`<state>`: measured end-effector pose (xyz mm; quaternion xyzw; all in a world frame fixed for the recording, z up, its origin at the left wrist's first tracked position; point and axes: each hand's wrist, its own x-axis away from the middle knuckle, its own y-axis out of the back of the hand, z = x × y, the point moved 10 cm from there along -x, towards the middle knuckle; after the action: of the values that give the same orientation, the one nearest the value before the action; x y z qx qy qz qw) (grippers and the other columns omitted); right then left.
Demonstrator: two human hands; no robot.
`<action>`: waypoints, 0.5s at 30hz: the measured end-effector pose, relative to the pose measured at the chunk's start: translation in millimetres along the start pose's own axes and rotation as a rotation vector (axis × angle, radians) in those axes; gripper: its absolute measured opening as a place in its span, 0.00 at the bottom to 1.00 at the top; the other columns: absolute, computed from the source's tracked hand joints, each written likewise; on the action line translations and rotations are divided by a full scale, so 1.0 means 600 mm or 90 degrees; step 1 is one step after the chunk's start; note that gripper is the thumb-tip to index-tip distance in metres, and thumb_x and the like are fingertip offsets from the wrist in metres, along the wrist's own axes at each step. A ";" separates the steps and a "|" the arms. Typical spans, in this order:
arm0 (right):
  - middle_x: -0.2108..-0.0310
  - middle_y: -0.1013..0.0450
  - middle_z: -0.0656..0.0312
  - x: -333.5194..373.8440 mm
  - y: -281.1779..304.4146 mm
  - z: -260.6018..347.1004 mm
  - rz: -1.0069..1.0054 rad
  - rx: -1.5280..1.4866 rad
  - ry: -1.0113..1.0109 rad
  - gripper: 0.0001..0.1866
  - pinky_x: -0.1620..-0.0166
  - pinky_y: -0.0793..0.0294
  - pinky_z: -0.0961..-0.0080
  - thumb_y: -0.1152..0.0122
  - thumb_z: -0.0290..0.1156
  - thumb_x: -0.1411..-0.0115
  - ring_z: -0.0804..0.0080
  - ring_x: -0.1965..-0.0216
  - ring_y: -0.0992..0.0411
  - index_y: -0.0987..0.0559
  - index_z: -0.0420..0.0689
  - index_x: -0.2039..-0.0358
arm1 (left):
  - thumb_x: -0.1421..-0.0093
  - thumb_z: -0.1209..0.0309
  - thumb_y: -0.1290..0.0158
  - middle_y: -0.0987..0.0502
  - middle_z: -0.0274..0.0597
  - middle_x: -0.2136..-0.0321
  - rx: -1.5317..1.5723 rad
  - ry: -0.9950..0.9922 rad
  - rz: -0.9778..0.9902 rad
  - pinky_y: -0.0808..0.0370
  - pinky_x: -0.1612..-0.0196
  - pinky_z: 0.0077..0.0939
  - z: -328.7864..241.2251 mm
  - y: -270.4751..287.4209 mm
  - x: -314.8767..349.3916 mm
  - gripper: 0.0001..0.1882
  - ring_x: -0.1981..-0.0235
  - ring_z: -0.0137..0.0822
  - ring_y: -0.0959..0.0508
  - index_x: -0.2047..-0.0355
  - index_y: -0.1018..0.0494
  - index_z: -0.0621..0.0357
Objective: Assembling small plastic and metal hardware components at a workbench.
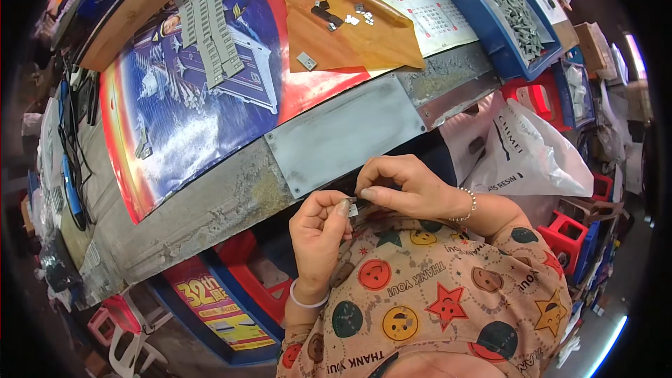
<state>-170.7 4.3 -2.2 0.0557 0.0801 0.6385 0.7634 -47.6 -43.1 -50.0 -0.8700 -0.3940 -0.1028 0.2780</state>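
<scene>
My left hand (316, 236) is closed in a pinch in front of my body, just off the bench's near edge. Between its thumb and fingers a small whitish piece (353, 209) pokes out; its exact kind is too small to tell. My right hand (404, 185) is beside it, thumb and forefinger pinched together close to that piece. What the right fingertips grip, if anything, is hidden. Beyond both hands, a pale flat plate (350, 136) lies along the bench edge. On orange-brown paper (385, 42) sit several small black, white and grey parts (329, 15).
Linked strips of grey parts (208, 24) lie on a blue and red poster (189, 140). At the far right stands a blue tray (483, 7) of many small grey pieces. A white plastic bag (539, 150) hangs right of the bench. Blue-handled tools (71, 185) with cables lie at the left.
</scene>
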 end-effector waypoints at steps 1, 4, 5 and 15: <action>0.75 0.30 0.63 0.003 -0.007 -0.023 0.020 -0.088 -0.120 0.07 0.72 0.32 0.80 0.42 0.27 0.41 0.78 0.75 0.32 0.26 0.36 0.67 | 0.38 0.76 0.49 0.29 0.28 0.80 0.000 0.001 0.000 0.35 0.77 0.10 -0.001 -0.002 0.000 0.04 0.81 0.16 0.32 0.65 0.28 0.64; 0.76 0.30 0.67 0.014 -0.024 -0.053 0.042 -0.211 -0.258 0.08 0.73 0.34 0.84 0.42 0.28 0.40 0.85 0.75 0.35 0.26 0.36 0.68 | 0.37 0.76 0.50 0.29 0.28 0.81 -0.036 0.002 -0.008 0.35 0.77 0.09 -0.001 -0.003 0.001 0.04 0.80 0.16 0.32 0.65 0.28 0.64; 0.75 0.31 0.69 0.016 -0.029 -0.058 0.045 -0.248 -0.278 0.08 0.73 0.35 0.86 0.42 0.29 0.40 0.88 0.75 0.36 0.26 0.36 0.68 | 0.37 0.76 0.50 0.29 0.28 0.80 -0.050 -0.008 -0.001 0.36 0.77 0.09 -0.003 -0.005 0.002 0.04 0.80 0.16 0.32 0.65 0.28 0.64; 0.76 0.31 0.69 0.014 -0.039 -0.067 0.045 -0.312 -0.302 0.06 0.74 0.37 0.87 0.42 0.27 0.42 0.88 0.76 0.38 0.27 0.38 0.70 | 0.37 0.76 0.50 0.28 0.29 0.79 -0.081 -0.015 0.016 0.35 0.77 0.10 -0.003 -0.006 0.004 0.05 0.80 0.16 0.31 0.64 0.28 0.65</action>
<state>-154.4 7.7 -46.4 0.0203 -0.2573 0.6343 0.7287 -48.8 -40.5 -46.2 -0.8920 -0.3791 -0.1137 0.2184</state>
